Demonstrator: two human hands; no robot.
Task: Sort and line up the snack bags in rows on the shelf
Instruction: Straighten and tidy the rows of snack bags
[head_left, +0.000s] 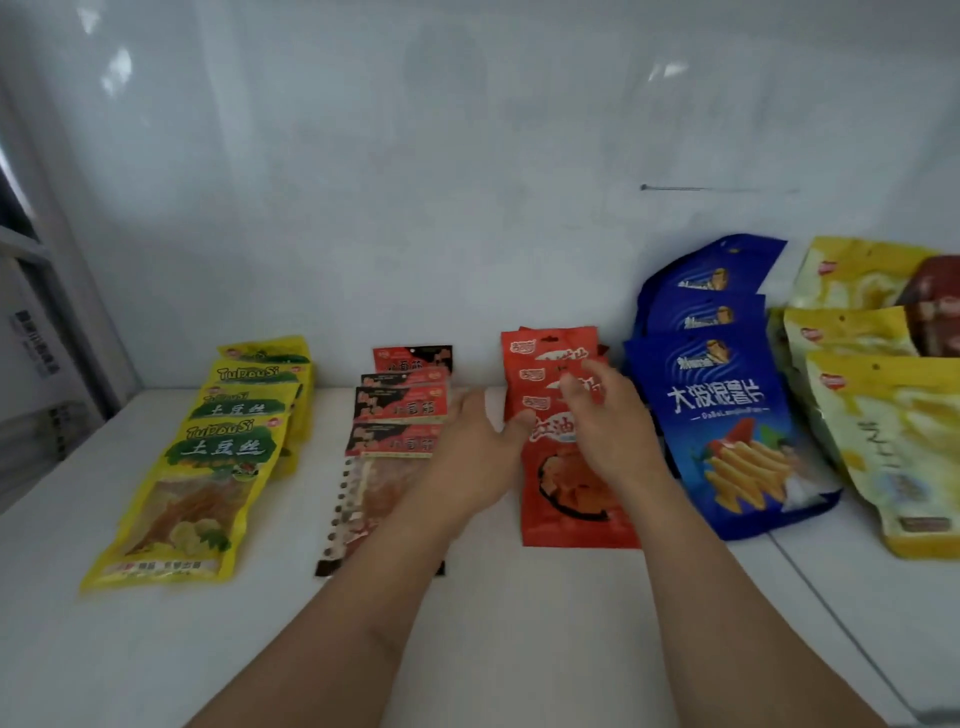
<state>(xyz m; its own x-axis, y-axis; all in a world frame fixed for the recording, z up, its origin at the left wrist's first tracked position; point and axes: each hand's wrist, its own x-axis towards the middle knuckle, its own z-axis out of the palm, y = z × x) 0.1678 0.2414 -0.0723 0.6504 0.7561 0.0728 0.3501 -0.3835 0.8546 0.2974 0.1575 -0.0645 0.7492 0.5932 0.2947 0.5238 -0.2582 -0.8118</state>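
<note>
Snack bags lie in overlapping rows on a white shelf (519, 623). From the left there is a row of yellow bags (197, 467), then red-and-black bags (400, 410), red bags (566, 504), blue bags (727, 415) and pale yellow bags (883, 441). My left hand (478, 447) lies flat between the red-and-black row and the red row, its thumb against the left edge of the front red bag. My right hand (608, 415) is over the red row, its curled fingertips pinching the upper part of a red bag.
A dark red bag (935, 301) lies among the pale yellow ones at the far right. The white back wall (467, 208) stands just behind the rows. A seam (831, 597) splits the shelf on the right. A grey frame (62, 312) borders the left.
</note>
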